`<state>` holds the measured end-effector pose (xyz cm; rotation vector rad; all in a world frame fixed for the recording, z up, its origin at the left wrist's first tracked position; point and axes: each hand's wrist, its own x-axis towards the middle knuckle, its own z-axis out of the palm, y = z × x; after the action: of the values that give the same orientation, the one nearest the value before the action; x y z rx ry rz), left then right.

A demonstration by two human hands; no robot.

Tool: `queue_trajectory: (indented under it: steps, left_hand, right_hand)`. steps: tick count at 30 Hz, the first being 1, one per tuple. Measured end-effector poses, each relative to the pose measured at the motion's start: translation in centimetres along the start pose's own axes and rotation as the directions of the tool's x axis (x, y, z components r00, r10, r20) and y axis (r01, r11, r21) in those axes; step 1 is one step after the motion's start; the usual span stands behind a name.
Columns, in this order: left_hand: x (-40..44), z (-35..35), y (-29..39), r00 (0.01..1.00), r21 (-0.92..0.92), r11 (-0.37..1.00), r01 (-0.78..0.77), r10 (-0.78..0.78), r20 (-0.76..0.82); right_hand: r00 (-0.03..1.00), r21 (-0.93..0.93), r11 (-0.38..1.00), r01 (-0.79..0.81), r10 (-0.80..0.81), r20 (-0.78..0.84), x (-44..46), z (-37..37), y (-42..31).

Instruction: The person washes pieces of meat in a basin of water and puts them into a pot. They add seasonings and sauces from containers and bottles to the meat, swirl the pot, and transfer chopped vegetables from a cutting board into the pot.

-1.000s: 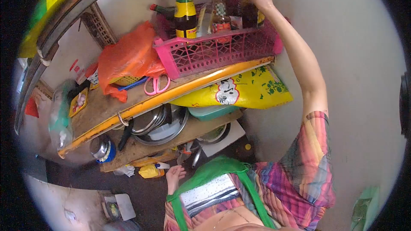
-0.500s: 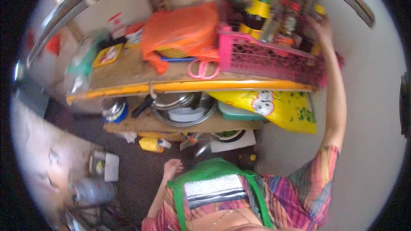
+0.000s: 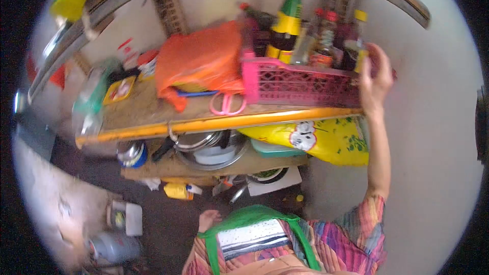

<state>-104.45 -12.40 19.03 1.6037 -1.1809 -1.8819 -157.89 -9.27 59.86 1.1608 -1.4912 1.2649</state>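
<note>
Lower now than half a second ago, the right hand (image 3: 375, 74) has come down from the neck of the yellow-capped bottle (image 3: 352, 46) to the right end of the pink crate (image 3: 305, 84). In the head view, its thumb and fingers are spread and bent, with the crate's corner showing between them; blur hides whether the skin touches the plastic or the bottle. The yellow-capped bottle stands inside the crate at that end, just beside the thumb. To its left, the crate also bears a red-capped bottle (image 3: 324, 43) and a taller bottle (image 3: 287, 25) with a green neck and yellow labels. The crate sits on the upper shelf (image 3: 137, 111), which has a yellow front edge. Left of the crate are pink-handled scissors (image 3: 227, 104), an orange plastic bag (image 3: 198, 61) and, farther along, a small yellow tray (image 3: 119, 90). Below, a yellow bag (image 3: 328, 140) hangs out under the shelf edge, partly in front of a teal container (image 3: 275, 147). A metal basin (image 3: 239, 154) with a lidded pan in it rests on the lower shelf (image 3: 204, 173). Well apart from all these, the left hand (image 3: 209, 220) is low beside the green apron (image 3: 254, 215); its fingers look loosely bent, but they are too blurred to tell whether they are closed.
</note>
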Motion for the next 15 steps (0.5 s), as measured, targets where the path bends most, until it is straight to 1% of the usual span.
queue_trajectory:
  steps: [2,4,6,7,8,9,10,11,12,14,15]
  left_hand:
    - [0.2,0.2,-0.5,0.999,0.045,0.999,-0.028,0.027,0.026]
    - [0.1,0.4,0.3,0.998,0.066,0.997,-0.047,0.045,0.032]
    - [0.1,0.9,2.0,0.998,0.136,0.990,-0.041,0.032,0.062]
    - [0.3,1.1,2.3,0.997,0.147,0.988,-0.038,0.028,0.068]
    - [0.5,1.3,2.5,0.999,0.074,0.997,-0.003,-0.001,0.050]
    - [0.5,1.6,2.6,0.999,-0.003,1.000,0.030,-0.030,0.031]
    - [0.5,1.9,2.9,0.999,0.004,0.999,0.032,-0.032,0.033]
    - [0.4,2.1,3.2,0.999,-0.017,1.000,0.026,-0.025,0.037]
    - [0.4,2.3,3.3,0.999,-0.038,0.999,0.019,-0.018,0.040]
    - [0.4,2.5,2.9,0.999,-0.060,0.998,0.019,-0.016,0.044]
    - [0.5,2.5,2.8,0.999,-0.085,0.996,0.014,-0.010,0.047]
  right_hand:
    - [0.994,0.091,0.994,-0.067,0.058,0.092,0.1,0.8,-1.3]
    - [0.984,0.122,0.984,-0.132,0.116,0.133,0.8,2.6,-0.9]
    - [0.981,0.086,0.988,-0.132,0.118,0.152,2.0,4.8,0.3]
    - [0.981,0.051,0.994,-0.099,0.089,0.172,2.7,5.8,0.6]
    - [0.979,0.018,0.998,-0.066,0.062,0.193,3.4,6.7,0.9]
    - [0.960,-0.032,0.994,-0.108,0.113,0.257,3.9,7.9,1.3]
    - [0.934,-0.083,0.986,-0.146,0.165,0.318,4.4,9.0,1.3]
    - [0.863,-0.183,0.968,-0.171,0.237,0.446,4.9,9.6,1.3]
    - [0.862,-0.187,0.967,-0.174,0.242,0.446,4.9,10.4,1.2]
    - [0.888,-0.213,0.973,-0.090,0.175,0.424,4.4,12.2,1.4]
    - [0.847,-0.234,0.969,-0.082,0.192,0.495,4.6,12.4,1.7]
